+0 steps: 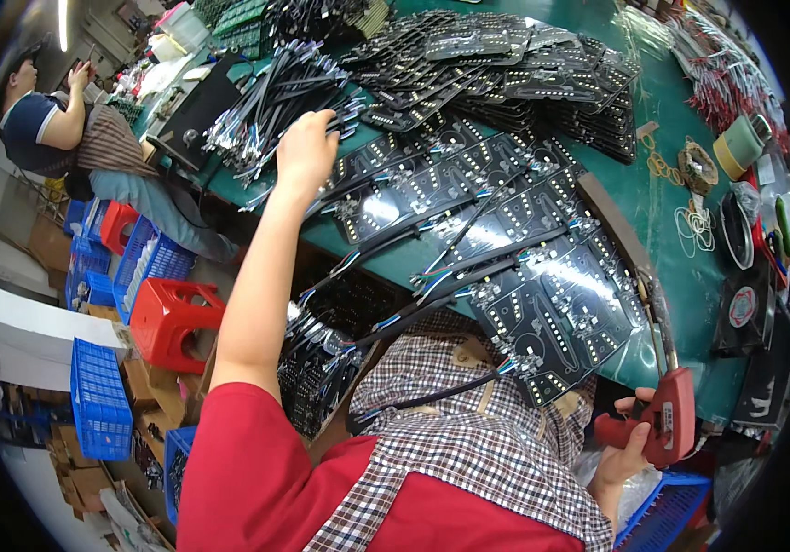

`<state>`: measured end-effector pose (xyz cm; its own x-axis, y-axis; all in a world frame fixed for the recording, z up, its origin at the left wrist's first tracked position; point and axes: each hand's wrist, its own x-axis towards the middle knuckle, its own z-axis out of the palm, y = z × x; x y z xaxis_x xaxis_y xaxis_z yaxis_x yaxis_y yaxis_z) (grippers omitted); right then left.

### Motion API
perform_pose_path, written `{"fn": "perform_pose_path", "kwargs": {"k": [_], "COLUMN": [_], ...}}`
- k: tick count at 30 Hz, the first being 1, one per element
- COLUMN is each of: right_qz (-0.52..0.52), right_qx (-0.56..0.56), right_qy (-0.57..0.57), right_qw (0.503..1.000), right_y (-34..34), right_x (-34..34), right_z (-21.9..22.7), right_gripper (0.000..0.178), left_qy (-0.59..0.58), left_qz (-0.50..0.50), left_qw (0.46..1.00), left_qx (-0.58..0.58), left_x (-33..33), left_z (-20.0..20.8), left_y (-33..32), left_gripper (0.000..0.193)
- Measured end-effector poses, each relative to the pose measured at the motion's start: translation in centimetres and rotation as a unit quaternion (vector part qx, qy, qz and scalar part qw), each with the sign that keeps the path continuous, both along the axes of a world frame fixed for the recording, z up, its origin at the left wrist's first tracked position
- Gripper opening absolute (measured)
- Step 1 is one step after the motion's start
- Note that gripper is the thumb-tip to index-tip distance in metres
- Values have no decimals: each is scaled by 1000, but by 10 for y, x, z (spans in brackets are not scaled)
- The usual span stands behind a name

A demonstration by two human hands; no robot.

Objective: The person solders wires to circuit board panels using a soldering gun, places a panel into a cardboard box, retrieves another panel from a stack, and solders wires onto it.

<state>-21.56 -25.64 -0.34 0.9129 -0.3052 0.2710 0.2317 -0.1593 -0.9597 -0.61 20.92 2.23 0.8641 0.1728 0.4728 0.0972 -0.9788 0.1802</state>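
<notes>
At the edge of a pile of black cables (275, 106) with bare coloured wire ends is my left hand (307, 152). Its fingers are curled; what they hold, if anything, I cannot make out. Low on the right, my right hand (629, 451) grips a red soldering gun (675, 419) by its handle, the metal tip pointing up and away. Between my hands, several black circuit boards (542, 322) with rows of small light squares lie overlapping. Black cables (395, 235) stretch from them toward the near left edge, over my lap.
Tall stacks of black boards (514, 74) stand at the back of the green table (680, 304). A dark bar (616, 221) lies beside the laid-out boards. Rubber bands and a tape roll (740, 147) are at right. Left are a red stool (174, 322), blue baskets (100, 396) and another person (82, 138).
</notes>
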Motion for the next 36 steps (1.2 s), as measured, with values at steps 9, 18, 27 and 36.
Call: {"fn": "perform_pose_path", "kwargs": {"k": [9,18,27,36], "right_qz": [11,-10,13,69], "right_qx": [38,41,89,102], "right_qy": [17,48,91,267], "right_qw": [999,998,992,956], "right_y": [-31,-45,-46,-43], "right_x": [5,0,-5,-28], "right_z": [-7,-6,6,20], "right_gripper": [51,59,62,85], "left_qy": [-55,-302,-67,95], "left_qz": [-140,-198,-296,-449], "left_qw": [967,908,946,884], "left_qx": [-206,-212,-116,-89], "left_x": [60,98,12,-113], "left_z": [-3,74,64,-14], "left_y": [57,60,-124,-267], "left_gripper": [19,25,24,36]}}
